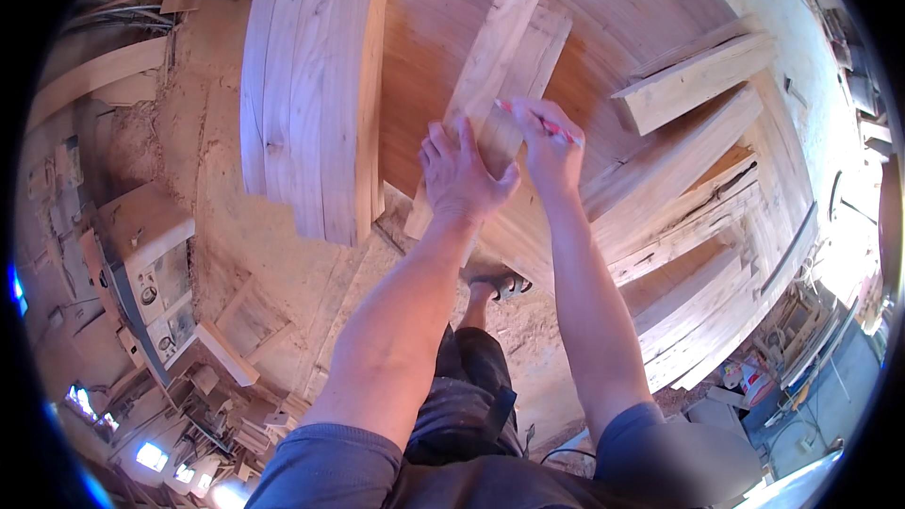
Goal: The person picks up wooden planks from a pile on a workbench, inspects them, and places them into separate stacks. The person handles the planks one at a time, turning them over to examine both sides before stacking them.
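Observation:
My left hand lies on a pale wooden plank, its fingers spread and holding nothing. Alongside that plank sits a second pale plank, edge to edge with it. Between the closed fingers of my right hand is a slim red pencil or pen, its tip pointing left over the planks. Whether the tip touches the wood is too small to tell. Both planks rest on a broad brown wooden surface.
Several boards stand side by side in a block on the left. To the right lie a thick wooden beam, another long beam and more stacked planks. A machine stands on the dusty floor at far left.

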A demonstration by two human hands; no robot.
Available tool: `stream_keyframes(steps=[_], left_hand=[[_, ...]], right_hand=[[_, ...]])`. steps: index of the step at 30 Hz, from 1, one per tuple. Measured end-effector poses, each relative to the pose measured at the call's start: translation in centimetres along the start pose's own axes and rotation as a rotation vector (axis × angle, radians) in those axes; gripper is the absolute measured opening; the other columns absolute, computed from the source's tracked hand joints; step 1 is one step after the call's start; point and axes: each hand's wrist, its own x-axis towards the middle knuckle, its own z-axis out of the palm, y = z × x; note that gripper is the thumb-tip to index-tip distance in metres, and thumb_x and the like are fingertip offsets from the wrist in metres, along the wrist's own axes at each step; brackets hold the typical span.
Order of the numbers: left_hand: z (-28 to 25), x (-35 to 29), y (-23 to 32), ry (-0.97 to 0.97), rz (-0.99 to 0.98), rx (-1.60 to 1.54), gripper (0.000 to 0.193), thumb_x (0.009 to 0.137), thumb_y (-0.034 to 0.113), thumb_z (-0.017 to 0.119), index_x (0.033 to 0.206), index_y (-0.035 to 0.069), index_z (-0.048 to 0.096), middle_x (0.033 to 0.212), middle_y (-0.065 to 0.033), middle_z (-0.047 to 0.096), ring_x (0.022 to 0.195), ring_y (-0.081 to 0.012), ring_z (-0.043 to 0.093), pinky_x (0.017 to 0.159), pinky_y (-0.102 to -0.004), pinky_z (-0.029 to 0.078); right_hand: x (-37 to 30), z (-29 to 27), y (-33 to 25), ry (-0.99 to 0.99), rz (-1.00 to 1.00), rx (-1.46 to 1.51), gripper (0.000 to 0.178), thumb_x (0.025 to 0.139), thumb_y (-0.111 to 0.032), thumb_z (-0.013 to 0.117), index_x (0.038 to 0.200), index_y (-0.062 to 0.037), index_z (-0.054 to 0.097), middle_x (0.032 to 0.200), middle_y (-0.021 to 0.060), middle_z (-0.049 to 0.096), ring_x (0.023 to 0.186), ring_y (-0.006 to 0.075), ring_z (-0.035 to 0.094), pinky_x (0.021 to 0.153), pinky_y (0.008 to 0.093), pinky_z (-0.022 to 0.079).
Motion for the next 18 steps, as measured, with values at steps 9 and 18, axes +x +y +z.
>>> stream_keyframes(steps=[9,18], left_hand=[[0.2,0.3,0.2,-0.01,-0.02,-0.017,0.1,0.07,0.05,0.081,0.148,0.002,0.04,0.144,-0.0313,0.034,0.128,-0.0486,0.039,0.112,-0.0559,0.033],[0.0,0.3,0.5,-0.041,-0.03,0.018,0.104,0.072,0.051,0.08,0.153,0.001,0.035,0.146,-0.0322,0.033,0.13,-0.049,0.039,0.112,-0.0558,0.033]], right_hand=[[1.5,0.8,-0.9,0.0,0.095,0.153,0.008,0.095,0.0,0.07,0.1,0.0022,0.076,0.093,0.0066,0.075,0.084,0.0103,0.068,0.078,0.0246,0.054],[3.2,0.9,-2.7,0.036,0.073,0.08,0.01,0.093,-0.004,0.072,0.101,-0.0002,0.077,0.085,0.0024,0.072,0.076,0.0094,0.065,0.071,0.0268,0.053]])
